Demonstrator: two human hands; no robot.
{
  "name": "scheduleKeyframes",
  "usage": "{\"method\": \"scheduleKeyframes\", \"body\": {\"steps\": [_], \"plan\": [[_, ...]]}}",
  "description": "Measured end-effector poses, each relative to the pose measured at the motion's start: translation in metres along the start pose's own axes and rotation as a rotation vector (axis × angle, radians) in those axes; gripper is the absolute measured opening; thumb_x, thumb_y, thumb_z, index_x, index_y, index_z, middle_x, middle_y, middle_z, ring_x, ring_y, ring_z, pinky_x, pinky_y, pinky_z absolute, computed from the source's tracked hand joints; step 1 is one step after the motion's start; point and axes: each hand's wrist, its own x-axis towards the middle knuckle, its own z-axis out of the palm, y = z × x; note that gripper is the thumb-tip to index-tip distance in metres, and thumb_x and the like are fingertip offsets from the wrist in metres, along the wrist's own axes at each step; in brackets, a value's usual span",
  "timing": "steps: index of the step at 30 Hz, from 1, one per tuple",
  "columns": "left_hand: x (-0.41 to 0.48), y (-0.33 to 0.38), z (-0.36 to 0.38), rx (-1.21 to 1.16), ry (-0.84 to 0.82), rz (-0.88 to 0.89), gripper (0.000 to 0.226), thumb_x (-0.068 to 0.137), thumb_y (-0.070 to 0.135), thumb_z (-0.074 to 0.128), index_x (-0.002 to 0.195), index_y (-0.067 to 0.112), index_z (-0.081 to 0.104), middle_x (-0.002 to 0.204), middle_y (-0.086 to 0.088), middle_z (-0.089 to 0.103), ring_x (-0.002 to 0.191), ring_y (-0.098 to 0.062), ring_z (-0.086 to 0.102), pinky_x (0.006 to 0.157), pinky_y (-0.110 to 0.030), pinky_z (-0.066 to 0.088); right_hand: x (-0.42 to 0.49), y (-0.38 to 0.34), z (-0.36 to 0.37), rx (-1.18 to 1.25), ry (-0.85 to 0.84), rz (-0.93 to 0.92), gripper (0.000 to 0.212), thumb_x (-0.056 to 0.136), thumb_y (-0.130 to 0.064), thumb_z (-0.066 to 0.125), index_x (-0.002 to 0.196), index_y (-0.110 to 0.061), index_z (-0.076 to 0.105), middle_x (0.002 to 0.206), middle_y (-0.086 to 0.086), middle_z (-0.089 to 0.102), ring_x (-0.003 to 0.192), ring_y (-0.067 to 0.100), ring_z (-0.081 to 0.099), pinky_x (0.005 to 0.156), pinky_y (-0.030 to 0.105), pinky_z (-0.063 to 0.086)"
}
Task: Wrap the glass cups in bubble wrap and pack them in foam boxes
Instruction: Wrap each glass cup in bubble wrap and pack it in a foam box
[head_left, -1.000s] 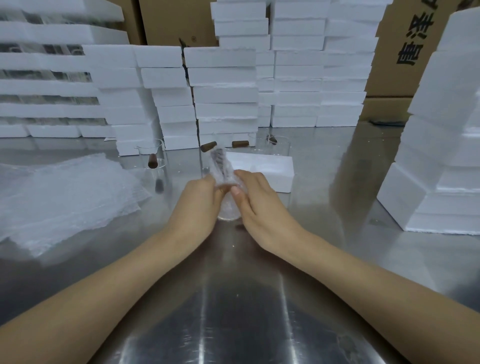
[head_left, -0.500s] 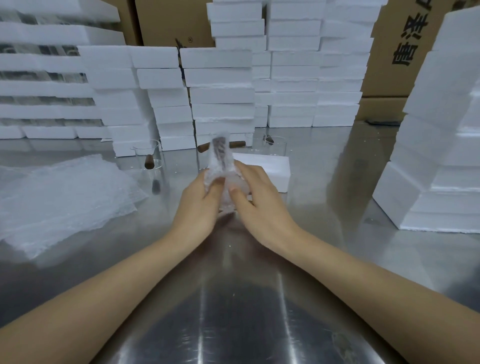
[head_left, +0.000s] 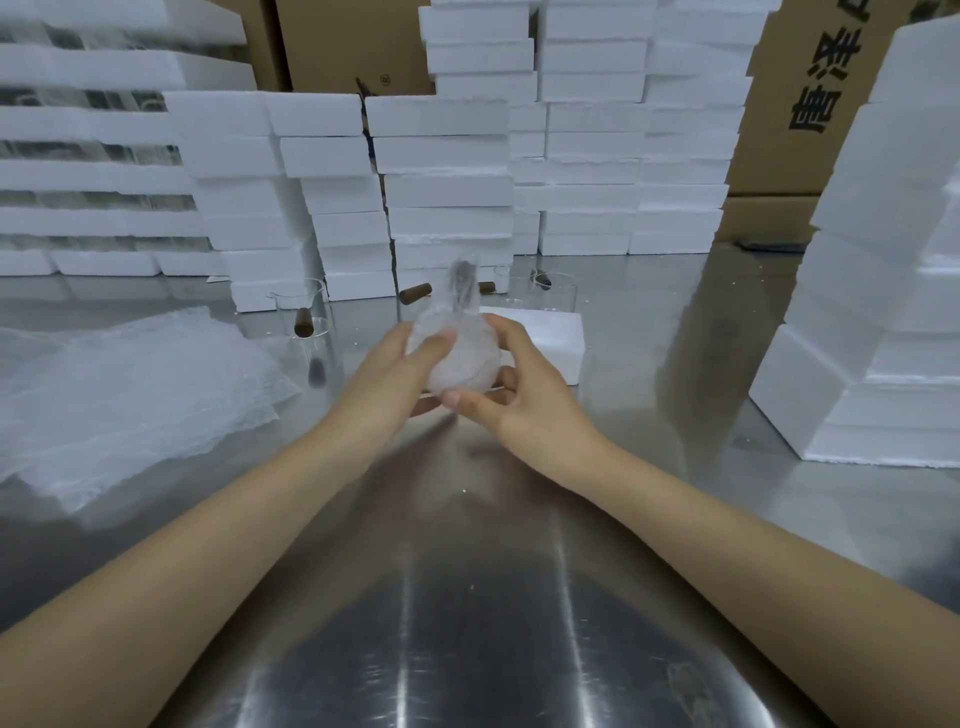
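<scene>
A glass cup wrapped in bubble wrap (head_left: 461, 351) is held above the steel table, its dark handle blurred and pointing up and away. My left hand (head_left: 397, 366) grips the bundle from the left with the thumb across its front. My right hand (head_left: 511, 387) cups it from the right and below, fingers curled round it. A white foam box (head_left: 553, 338) lies just behind the hands. Bare glass cups with brown handles stand behind: one at the left (head_left: 304, 314), another at the right (head_left: 553, 291).
A pile of bubble wrap sheets (head_left: 119, 389) lies on the steel table (head_left: 467, 597) at the left. Stacks of white foam boxes (head_left: 447, 187) line the back, and a further stack (head_left: 872, 322) rises at the right. Cardboard cartons (head_left: 795, 104) stand behind.
The wrapped cup has been lifted off the table and turned, its base now towards me. My right hand has shifted under it while my left thumb moved across its front.
</scene>
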Motion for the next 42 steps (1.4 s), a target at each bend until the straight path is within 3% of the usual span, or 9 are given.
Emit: {"method": "scheduleKeyframes", "body": {"steps": [3, 9, 13, 18, 24, 31, 37, 40, 42], "plan": [[0.0, -0.006, 0.003, -0.094, -0.13, -0.069, 0.022, 0.097, 0.017, 0.053, 0.117, 0.018, 0.063, 0.103, 0.001, 0.074, 0.092, -0.012, 0.071, 0.072, -0.02, 0.056, 0.0, 0.004, -0.003, -0.049, 0.011, 0.011, 0.069, 0.077, -0.024, 0.079, 0.134, -0.026, 0.04, 0.128, -0.005, 0.053, 0.107, 0.015, 0.061, 0.091, 0.036, 0.053], [-0.002, -0.003, 0.0, 0.061, -0.046, -0.092, 0.032, 0.087, -0.002, 0.048, 0.108, 0.011, 0.068, 0.097, -0.009, 0.074, 0.093, -0.025, 0.07, 0.068, -0.03, 0.055, -0.008, -0.004, 0.005, -0.222, 0.002, -0.094, 0.072, 0.065, -0.04, 0.083, 0.122, -0.036, 0.039, 0.119, -0.014, 0.051, 0.095, 0.0, 0.058, 0.079, 0.015, 0.05], [-0.006, 0.009, 0.0, 0.219, 0.014, 0.155, 0.034, 0.087, 0.035, 0.052, 0.119, 0.025, 0.054, 0.125, 0.007, 0.059, 0.116, -0.008, 0.056, 0.1, -0.025, 0.043, 0.001, -0.012, 0.001, 0.058, 0.106, 0.129, 0.068, 0.059, -0.043, 0.082, 0.112, -0.033, 0.041, 0.108, -0.016, 0.059, 0.082, 0.002, 0.066, 0.066, 0.025, 0.053], [-0.01, 0.011, -0.005, 0.681, -0.018, 0.724, 0.053, 0.085, 0.053, 0.06, 0.123, 0.016, 0.053, 0.117, 0.009, 0.042, 0.117, -0.005, 0.04, 0.1, -0.009, 0.026, 0.006, -0.011, -0.012, 0.453, 0.154, 0.357, 0.081, 0.066, -0.048, 0.082, 0.124, -0.014, 0.038, 0.124, 0.011, 0.055, 0.079, 0.011, 0.07, 0.075, 0.028, 0.055], [0.002, 0.012, -0.017, 0.167, -0.065, 0.479, 0.015, 0.091, 0.01, 0.06, 0.097, 0.02, 0.05, 0.097, 0.008, 0.052, 0.1, -0.004, 0.053, 0.093, -0.018, 0.042, 0.008, -0.01, -0.014, 0.859, 0.05, 0.348, 0.044, 0.097, -0.045, 0.047, 0.116, -0.006, 0.049, 0.103, 0.015, 0.068, 0.092, 0.027, 0.071, 0.077, 0.03, 0.057], [0.01, 0.002, -0.031, -0.046, -0.211, 0.343, 0.007, 0.09, 0.02, 0.056, 0.089, 0.014, 0.053, 0.079, 0.006, 0.05, 0.069, -0.005, 0.047, 0.065, -0.016, 0.038, 0.01, -0.008, -0.019, 0.69, 0.014, 0.369, 0.024, 0.101, -0.029, 0.046, 0.114, -0.008, 0.046, 0.112, 0.016, 0.06, 0.084, 0.038, 0.07, 0.077, 0.039, 0.059], [0.004, 0.002, -0.023, 0.267, -0.065, 0.384, 0.04, 0.089, 0.055, 0.049, 0.057, 0.032, 0.052, 0.055, 0.015, 0.038, 0.05, -0.002, 0.034, 0.051, -0.014, 0.029, 0.002, -0.002, -0.007, 0.614, -0.042, 0.293, 0.02, 0.099, -0.026, 0.048, 0.109, -0.008, 0.047, 0.104, 0.01, 0.061, 0.071, 0.038, 0.07, 0.078, 0.041, 0.059], [0.003, 0.003, -0.023, 0.23, -0.029, 0.29, 0.056, 0.092, 0.053, 0.049, 0.046, 0.023, 0.041, 0.047, 0.007, 0.03, 0.043, -0.008, 0.027, 0.045, -0.021, 0.025, 0.0, -0.002, -0.006, 0.513, -0.051, 0.225, 0.021, 0.099, -0.028, 0.045, 0.105, -0.008, 0.046, 0.1, 0.014, 0.06, 0.055, 0.027, 0.066, 0.055, 0.028, 0.055], [0.004, 0.003, -0.023, 0.193, -0.056, 0.214, 0.07, 0.089, 0.057, 0.048, 0.062, -0.007, 0.052, 0.061, -0.007, 0.044, 0.055, -0.019, 0.039, 0.057, -0.03, 0.031, 0.001, -0.001, -0.007, 0.496, -0.063, 0.227, 0.019, 0.1, -0.029, 0.044, 0.1, -0.01, 0.047, 0.09, 0.01, 0.062, 0.049, 0.022, 0.062, 0.051, 0.027, 0.053]]}}
